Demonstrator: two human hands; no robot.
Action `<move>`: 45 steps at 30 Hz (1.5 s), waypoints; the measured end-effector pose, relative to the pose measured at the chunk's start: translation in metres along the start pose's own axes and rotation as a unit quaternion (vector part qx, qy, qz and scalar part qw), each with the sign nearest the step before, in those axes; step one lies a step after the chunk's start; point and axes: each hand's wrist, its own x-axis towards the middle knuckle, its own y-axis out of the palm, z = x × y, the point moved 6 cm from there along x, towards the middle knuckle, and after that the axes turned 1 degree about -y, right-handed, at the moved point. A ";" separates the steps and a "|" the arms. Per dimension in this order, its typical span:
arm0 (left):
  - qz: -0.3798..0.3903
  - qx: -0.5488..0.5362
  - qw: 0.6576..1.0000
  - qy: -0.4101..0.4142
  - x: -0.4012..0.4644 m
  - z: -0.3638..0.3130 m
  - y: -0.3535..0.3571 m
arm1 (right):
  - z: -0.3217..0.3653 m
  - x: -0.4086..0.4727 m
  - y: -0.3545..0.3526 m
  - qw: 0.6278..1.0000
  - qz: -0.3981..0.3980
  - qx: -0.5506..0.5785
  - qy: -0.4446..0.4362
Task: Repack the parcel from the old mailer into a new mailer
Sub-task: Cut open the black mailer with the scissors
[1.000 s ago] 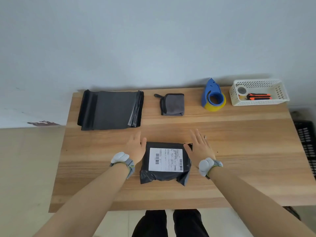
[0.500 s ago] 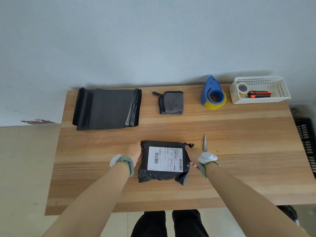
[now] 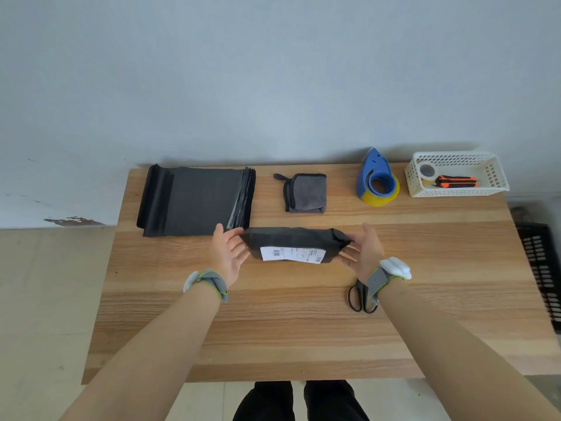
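Observation:
The old black mailer [image 3: 293, 240] with a white shipping label is lifted off the wooden table [image 3: 303, 329] and tilted on edge, label facing me. My left hand [image 3: 227, 253] grips its left end and my right hand [image 3: 365, 253] grips its right end. A stack of new dark grey mailers [image 3: 194, 202] lies flat at the back left of the table. Black-handled scissors [image 3: 361, 296] lie on the table under my right wrist, partly hidden by it.
A folded grey cloth [image 3: 305, 192] lies at the back middle. A blue tape dispenser with yellow tape [image 3: 376, 180] stands right of it. A white basket [image 3: 455, 174] at the back right holds an orange cutter and a tape roll. A dark crate [image 3: 543, 275] sits beside the table's right edge.
Both hands closed on the mailer's ends, lifted it off the table and tipped it up on edge, farther from me. The scissors underneath came into view.

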 end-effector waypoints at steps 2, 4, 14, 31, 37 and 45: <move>0.010 -0.021 1.000 -0.001 0.001 0.002 -0.004 | -0.002 0.002 -0.004 1.000 0.004 0.019 -0.004; 0.012 -0.004 1.000 -0.006 0.002 0.008 -0.007 | -0.009 0.004 -0.008 1.000 -0.002 0.019 -0.002; 0.016 0.158 0.981 -0.111 -0.004 0.084 -0.037 | -0.077 0.008 -0.034 0.995 -0.053 -0.052 0.059; 0.008 0.256 0.959 -0.122 0.005 0.084 -0.033 | -0.073 0.017 -0.027 0.970 -0.027 -0.221 0.097; 0.024 0.191 0.979 -0.067 0.002 0.054 -0.023 | -0.045 0.012 -0.020 0.990 0.003 -0.135 0.046; 0.051 0.137 0.989 -0.005 -0.002 0.017 -0.014 | -0.011 0.013 -0.015 0.999 0.029 -0.021 -0.018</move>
